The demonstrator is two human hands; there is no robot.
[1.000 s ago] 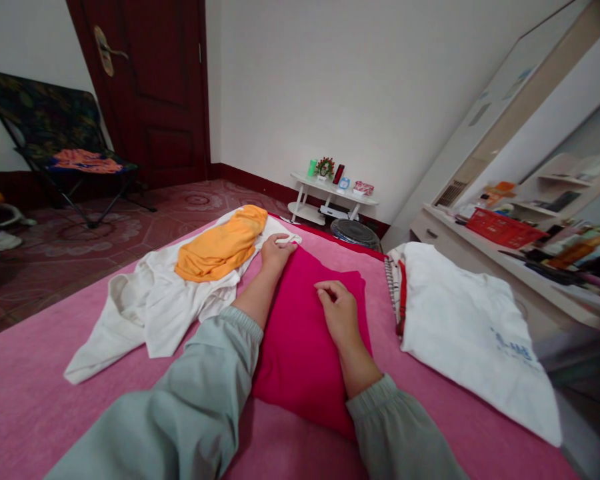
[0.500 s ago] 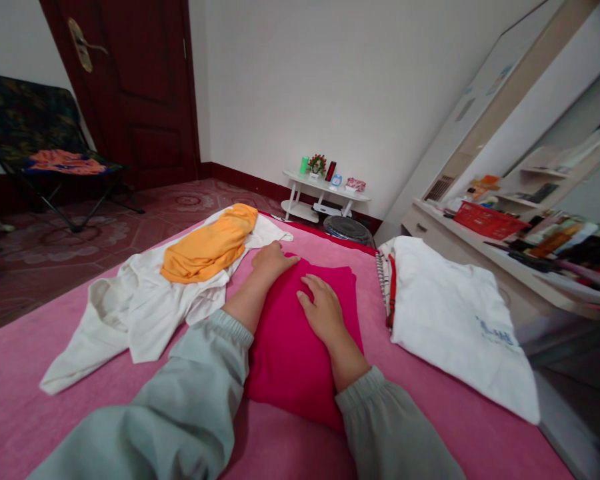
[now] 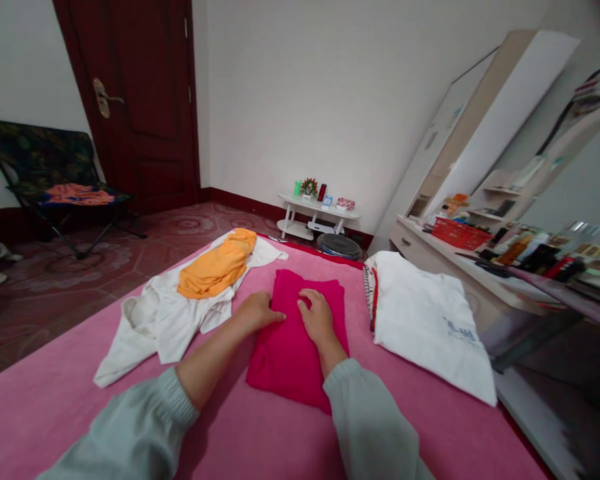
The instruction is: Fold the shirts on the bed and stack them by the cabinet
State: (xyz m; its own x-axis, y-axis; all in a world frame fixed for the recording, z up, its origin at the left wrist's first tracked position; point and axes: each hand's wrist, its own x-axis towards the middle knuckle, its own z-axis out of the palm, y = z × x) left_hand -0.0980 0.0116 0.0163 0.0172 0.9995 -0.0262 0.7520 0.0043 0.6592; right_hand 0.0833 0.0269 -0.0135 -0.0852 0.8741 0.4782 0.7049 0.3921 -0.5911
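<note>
A folded bright pink garment (image 3: 293, 360) lies on the pink bedspread in front of me. My left hand (image 3: 257, 312) is at its left edge, thumb stretched over the cloth and apart from the fingers, which are partly hidden. On the upper right of the garment rests my right hand (image 3: 318, 321), open, its fingers loosely bent. To the left a white garment (image 3: 163, 333) is spread loosely, with a crumpled orange garment (image 3: 220, 267) on top. A folded white shirt (image 3: 425, 313) with blue print lies at the right, over other folded clothes with a striped edge.
The pink bedspread (image 3: 260, 433) covers the bed. Beyond its far edge stands a small white table (image 3: 320, 207) with a plant and small items. A dresser (image 3: 480, 267) with bottles and a red basket (image 3: 460, 233) is at the right. A folding chair (image 3: 45, 160) stands by the door.
My left hand has moved from the garment's far left corner back toward me along its left edge. My right hand stays on the cloth. The camera view has shifted somewhat.
</note>
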